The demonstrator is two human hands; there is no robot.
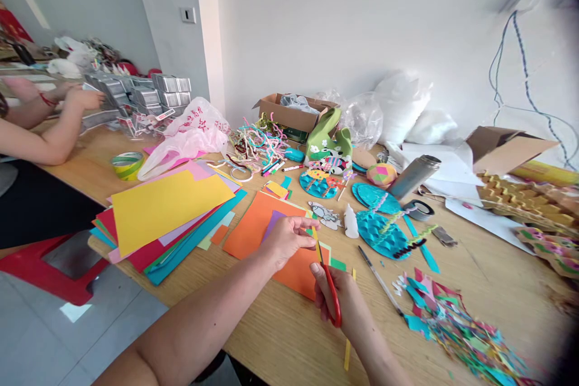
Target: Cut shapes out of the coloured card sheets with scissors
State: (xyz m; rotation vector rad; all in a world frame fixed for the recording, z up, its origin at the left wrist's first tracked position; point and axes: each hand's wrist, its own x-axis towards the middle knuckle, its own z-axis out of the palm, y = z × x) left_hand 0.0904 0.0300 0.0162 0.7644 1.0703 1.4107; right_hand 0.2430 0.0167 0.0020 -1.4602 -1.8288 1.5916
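While the table (pixel 479 253) spreads below everything else, a co-worker (pixel 58 139) is at its ten o'clock edge. At nine o'clock on it lies the paper stack (pixel 167 211), a yellow sheet uppermost. The orange sheet (pixel 248 223) lies near the centre, partly under the person's left hand (pixel 289 242). Scraps (pixel 470 335) are heaped at four o'clock. The right hand (pixel 339 292), below and right of the left, is clamped on the handles of the scissors (pixel 333 298), whose blades point to eleven o'clock. Left thumb and fingers close on a small yellow strip (pixel 315 233) at the blade tips, above the orange sheet; I cannot tell whether the blades touch it.
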